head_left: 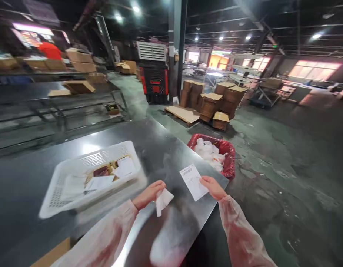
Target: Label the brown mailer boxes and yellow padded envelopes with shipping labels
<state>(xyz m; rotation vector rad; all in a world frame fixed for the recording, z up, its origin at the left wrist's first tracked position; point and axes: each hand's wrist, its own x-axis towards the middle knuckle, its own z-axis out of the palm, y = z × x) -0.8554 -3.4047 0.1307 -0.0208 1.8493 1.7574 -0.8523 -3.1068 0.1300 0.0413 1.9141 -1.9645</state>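
My left hand (149, 193) is closed on a crumpled white sheet (163, 200), thin and soft like tissue or foam wrap; which of these I cannot tell. In my right hand (213, 187), pinched between thumb and fingers, is a flat white card (193, 181) with a barcode and small print I cannot read. Both hands are above a shiny metal table (157, 155). To the left of my left hand stands a white plastic basket (63, 174). Inside it lie white printed cards (124, 167) and some brown and gold pieces, blurred.
Beyond the table's right edge is a bin with a red liner (229, 159), holding crumpled white wrapping (209, 152). Folded cardboard boxes (212, 104) stand near a pillar (177, 48) and a black-red air cooler (155, 74). A person in red (50, 50) is far left.
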